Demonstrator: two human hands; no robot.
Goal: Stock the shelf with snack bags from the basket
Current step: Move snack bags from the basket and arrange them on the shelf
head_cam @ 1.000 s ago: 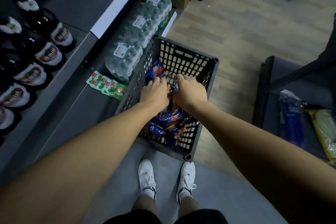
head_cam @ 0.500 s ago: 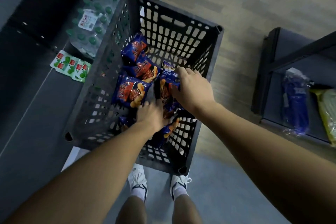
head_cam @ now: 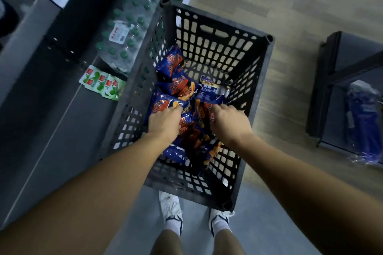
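Observation:
A black slatted plastic basket [head_cam: 215, 33] stands on the floor in front of my feet. Several blue and red snack bags [head_cam: 178, 87] lie piled inside it. Both my hands are down in the basket. My left hand [head_cam: 163, 123] grips the near end of a snack bag on the left of the pile. My right hand [head_cam: 230, 122] has its fingers curled round another bag on the right side. The grey lower shelf [head_cam: 62, 130] runs along the left.
Shrink-wrapped packs of green-capped water bottles [head_cam: 128, 27] sit on the floor against the basket's left side. A strip of green and red sachets [head_cam: 101, 85] lies on the grey shelf. A dark low rack [head_cam: 335, 89] with wrapped blue goods [head_cam: 364, 124] stands at right.
My left hand moved left and forward onto a bag on the left of the pile. My right hand slid nearer and now grips a bag. The camera tilted slightly, bringing the basket lower in view.

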